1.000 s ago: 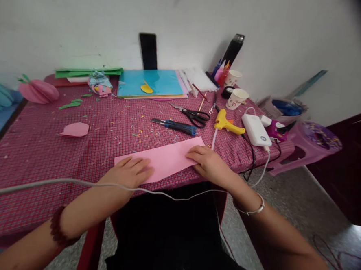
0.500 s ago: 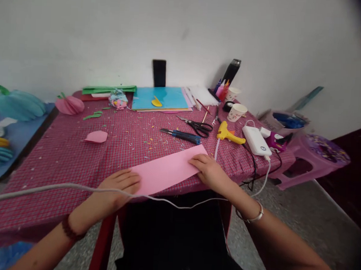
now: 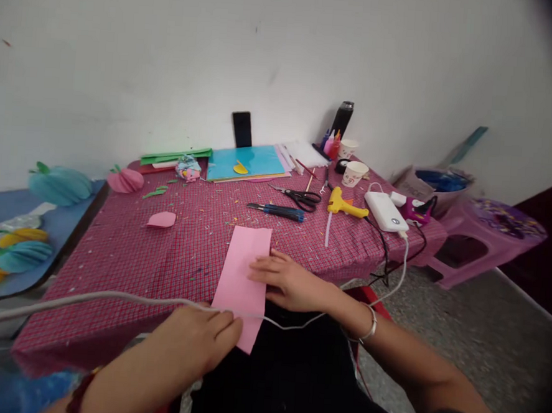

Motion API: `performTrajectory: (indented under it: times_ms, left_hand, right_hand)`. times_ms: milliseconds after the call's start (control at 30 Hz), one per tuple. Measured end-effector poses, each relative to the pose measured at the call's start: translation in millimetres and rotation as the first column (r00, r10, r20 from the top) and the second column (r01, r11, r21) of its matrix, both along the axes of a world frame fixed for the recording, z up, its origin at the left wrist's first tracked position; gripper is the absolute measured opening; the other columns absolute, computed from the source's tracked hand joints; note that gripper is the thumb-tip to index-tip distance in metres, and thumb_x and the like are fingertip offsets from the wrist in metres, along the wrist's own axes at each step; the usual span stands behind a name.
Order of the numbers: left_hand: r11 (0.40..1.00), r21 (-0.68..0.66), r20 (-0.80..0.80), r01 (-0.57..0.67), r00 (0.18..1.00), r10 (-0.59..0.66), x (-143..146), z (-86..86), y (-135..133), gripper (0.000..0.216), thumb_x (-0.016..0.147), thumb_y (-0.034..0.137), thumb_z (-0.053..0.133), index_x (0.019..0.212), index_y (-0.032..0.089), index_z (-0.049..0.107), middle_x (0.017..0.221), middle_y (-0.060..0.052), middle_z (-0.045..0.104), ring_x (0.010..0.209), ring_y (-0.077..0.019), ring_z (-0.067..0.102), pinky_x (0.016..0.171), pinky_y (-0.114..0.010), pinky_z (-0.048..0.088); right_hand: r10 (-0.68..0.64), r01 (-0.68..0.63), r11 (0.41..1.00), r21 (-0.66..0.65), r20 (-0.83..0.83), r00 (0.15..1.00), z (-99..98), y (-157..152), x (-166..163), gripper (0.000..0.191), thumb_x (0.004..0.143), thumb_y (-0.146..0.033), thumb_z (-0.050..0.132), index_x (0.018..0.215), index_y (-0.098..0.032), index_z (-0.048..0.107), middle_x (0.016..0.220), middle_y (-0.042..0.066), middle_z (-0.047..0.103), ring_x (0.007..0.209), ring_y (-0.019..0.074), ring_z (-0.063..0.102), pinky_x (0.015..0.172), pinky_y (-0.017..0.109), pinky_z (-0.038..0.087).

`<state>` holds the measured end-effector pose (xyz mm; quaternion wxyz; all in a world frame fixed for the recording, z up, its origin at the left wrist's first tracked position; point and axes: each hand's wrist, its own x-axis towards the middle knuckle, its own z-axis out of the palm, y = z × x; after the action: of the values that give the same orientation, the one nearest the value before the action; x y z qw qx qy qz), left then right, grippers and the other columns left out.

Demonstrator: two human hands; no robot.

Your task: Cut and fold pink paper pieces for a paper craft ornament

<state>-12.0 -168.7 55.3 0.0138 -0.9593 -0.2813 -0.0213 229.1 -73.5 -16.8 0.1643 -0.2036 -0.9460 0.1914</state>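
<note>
In the head view, the long, flat pink paper (image 3: 245, 254) is lying on the red checked tablecloth (image 3: 194, 242), its near end poking past the edge. The left hand (image 3: 200, 339) is curling its fingers there; I cannot tell if they're gripping. The right hand (image 3: 294, 285) is resting loose, straight fingers on top.

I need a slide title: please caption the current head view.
Left hand and right hand on pink paper, with knife, scissors and glue gun on the checked tablecloth.
</note>
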Motion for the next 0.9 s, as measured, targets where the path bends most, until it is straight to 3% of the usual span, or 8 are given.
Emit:
performTrajectory:
  times_ms: [167,233,333,433,567,700,800,900]
  left_hand:
    - [0.944,-0.284,-0.029,-0.168,0.986,0.167,5.1,4.2,45.1,0.027,0.087,0.002,0.045,0.096,0.019,0.065,0.081,-0.002,0.071,0.068,-0.0151,0.065,0.064,-0.024,0.047]
    - [0.911,-0.394,0.023,-0.124,0.989,0.144,2.3,9.7,61.5,0.023,0.09,0.01,0.046,0.089,0.019,0.067,0.088,-0.004,0.071,0.079,-0.0163,0.066,0.074,-0.025,0.048]
    - [0.79,-0.613,0.11,0.012,0.991,0.07,-6.4,15.6,80.8,0.021,0.088,0.016,0.049,0.082,0.018,0.069,0.12,-0.007,0.067,0.104,-0.0181,0.063,0.089,-0.026,0.047]
    - [0.666,-0.745,0.063,-0.02,0.993,0.101,-14.4,11.9,99.6,0.021,0.084,0.021,0.051,0.069,0.016,0.065,0.114,-0.005,0.069,0.089,-0.0157,0.064,0.078,-0.023,0.047]
    - [0.736,-0.66,0.027,-0.152,0.974,0.226,-11.7,-4.4,132.2,0.024,0.079,0.024,0.053,0.056,0.016,0.052,0.057,0.002,0.053,0.054,-0.0108,0.046,0.054,-0.021,0.034]
    - [0.811,-0.533,0.067,-0.24,0.944,0.323,4.3,-15.7,163.1,0.019,0.079,0.022,0.047,0.062,0.016,0.052,0.062,0.0,0.052,0.06,-0.0125,0.044,0.059,-0.024,0.032]
    - [0.822,-0.501,0.073,-0.272,0.933,0.353,12.5,-23.3,181.5,0.019,0.081,0.024,0.045,0.076,0.014,0.06,0.078,-0.004,0.062,0.072,-0.016,0.052,0.067,-0.026,0.036]
    - [0.804,-0.517,0.041,-0.295,0.929,0.367,15.9,-33.8,199.4,0.02,0.08,0.026,0.046,0.078,0.014,0.061,0.075,-0.003,0.063,0.07,-0.0155,0.053,0.066,-0.026,0.036]
  right_hand:
    - [0.057,-0.057,0.998,-0.023,0.003,0.998,-7.2,-23.3,5.5,0.032,0.091,-0.02,0.053,0.122,-0.02,0.064,0.135,0.006,0.061,0.134,0.0168,0.046,0.118,0.039,0.017]
    - [0.049,-0.049,0.999,0.014,0.0,0.999,-12.8,-23.5,3.2,0.028,0.093,-0.021,0.051,0.116,-0.02,0.067,0.134,0.007,0.062,0.133,0.0178,0.047,0.117,0.041,0.017]
    - [0.048,-0.048,0.998,0.043,-0.002,0.999,-18.8,-20.1,0.8,0.026,0.093,-0.021,0.052,0.115,-0.021,0.066,0.134,0.005,0.062,0.129,0.0167,0.049,0.116,0.041,0.019]
    - [0.031,-0.03,0.998,0.046,-0.02,0.999,-22.3,-18.2,-0.3,0.025,0.091,-0.021,0.058,0.115,-0.024,0.065,0.135,0.003,0.061,0.128,0.0154,0.05,0.114,0.04,0.022]
    - [-0.017,0.02,0.999,0.047,-0.078,0.997,-26.2,-19.9,-3.9,0.012,0.088,-0.021,0.061,0.099,-0.02,0.065,0.123,0.005,0.066,0.12,0.0181,0.054,0.113,0.041,0.026]
    - [-0.242,0.222,0.967,-0.127,-0.179,0.954,-29.3,-25.3,-9.4,0.009,0.084,-0.018,0.058,0.093,-0.016,0.058,0.093,0.007,0.066,0.089,0.0192,0.061,0.099,0.039,0.043]
    - [-0.421,0.344,0.897,-0.277,-0.304,0.855,-31.1,-30.2,-11.4,0.035,0.085,-0.017,0.052,0.12,-0.013,0.05,0.105,0.012,0.065,0.099,0.0219,0.059,0.093,0.039,0.047]
    - [-0.391,0.304,0.911,-0.278,-0.349,0.852,-30.9,-32.8,-10.7,0.052,0.089,-0.017,0.051,0.139,-0.017,0.04,0.119,0.011,0.063,0.112,0.0221,0.057,0.107,0.045,0.037]
